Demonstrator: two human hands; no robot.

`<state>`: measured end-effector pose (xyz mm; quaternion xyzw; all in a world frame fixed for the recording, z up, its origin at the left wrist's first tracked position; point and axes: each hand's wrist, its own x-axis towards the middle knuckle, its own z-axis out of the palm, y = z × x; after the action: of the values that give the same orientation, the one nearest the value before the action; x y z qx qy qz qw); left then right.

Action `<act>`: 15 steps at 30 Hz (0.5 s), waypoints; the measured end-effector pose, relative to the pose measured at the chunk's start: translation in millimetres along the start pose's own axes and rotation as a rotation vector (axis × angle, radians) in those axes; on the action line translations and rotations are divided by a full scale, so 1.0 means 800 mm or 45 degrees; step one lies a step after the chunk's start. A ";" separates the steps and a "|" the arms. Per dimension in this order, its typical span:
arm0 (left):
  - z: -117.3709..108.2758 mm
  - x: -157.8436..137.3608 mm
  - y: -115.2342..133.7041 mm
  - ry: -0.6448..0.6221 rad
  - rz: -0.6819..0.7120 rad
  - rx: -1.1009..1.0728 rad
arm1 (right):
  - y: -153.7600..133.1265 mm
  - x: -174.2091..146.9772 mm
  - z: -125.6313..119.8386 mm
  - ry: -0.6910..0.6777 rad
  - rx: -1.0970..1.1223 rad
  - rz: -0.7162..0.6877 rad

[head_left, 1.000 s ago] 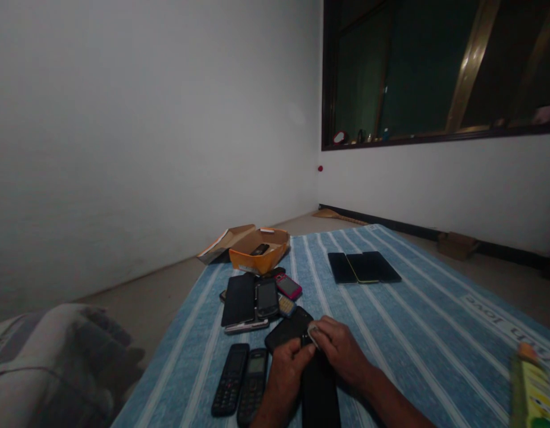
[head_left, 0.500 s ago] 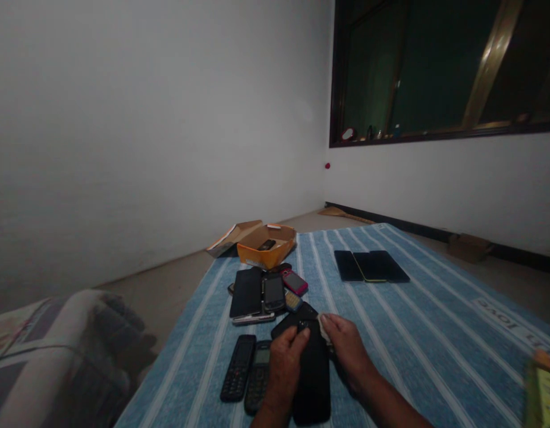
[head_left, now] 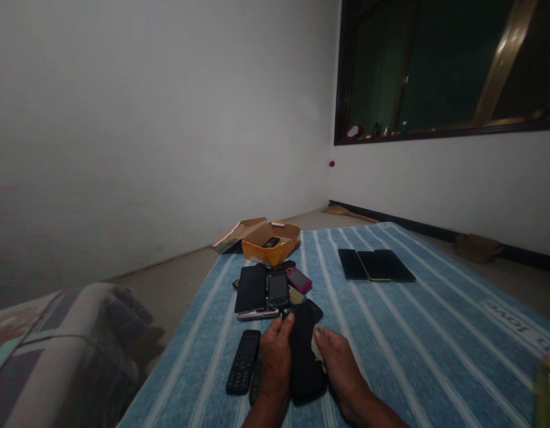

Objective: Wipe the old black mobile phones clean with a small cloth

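Note:
My left hand [head_left: 275, 355] is closed around the left edge of a black smartphone [head_left: 305, 356], its thumb near the upper corner. Pinched in my right hand [head_left: 341, 364] is a small whitish cloth or tissue [head_left: 318, 346], pressed against the phone's right edge. A black keypad phone [head_left: 244, 361] lies left of my left hand, and a second keypad phone [head_left: 255, 380] is mostly hidden behind that hand. Just beyond the hands sits a pile with a dark flat phone or tablet [head_left: 251, 288], a touchscreen phone [head_left: 278, 289] and a pink phone [head_left: 299, 279].
An open orange cardboard box [head_left: 268, 252] with a small phone inside stands behind the pile. Several dark flat devices [head_left: 375, 265] lie side by side at the right on the striped blue cloth [head_left: 390, 345]. A yellow object [head_left: 549, 395] is cut off at the lower right.
The black smartphone has moved up and away from me, with both hands still on it. My left hand now covers more of the second keypad phone. The view has shifted slightly.

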<state>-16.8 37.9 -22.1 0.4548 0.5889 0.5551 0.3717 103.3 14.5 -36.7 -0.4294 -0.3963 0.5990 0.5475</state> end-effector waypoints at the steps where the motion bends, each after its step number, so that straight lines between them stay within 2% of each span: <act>1: -0.001 0.001 0.000 0.007 -0.004 -0.005 | 0.000 0.000 0.000 -0.021 0.005 0.009; 4: -0.001 -0.001 -0.001 0.021 0.002 -0.012 | -0.001 0.001 -0.002 -0.066 0.036 0.026; 11: 0.013 -0.015 -0.004 -0.047 0.022 -0.068 | -0.005 0.008 -0.013 -0.021 0.002 -0.039; 15: 0.008 -0.010 -0.003 -0.031 0.000 -0.098 | -0.002 0.005 -0.009 -0.039 -0.066 -0.048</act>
<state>-8.5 32.2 -25.8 0.4470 0.5626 0.5717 0.3961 110.7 18.8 -37.5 -0.4267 -0.4280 0.5846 0.5412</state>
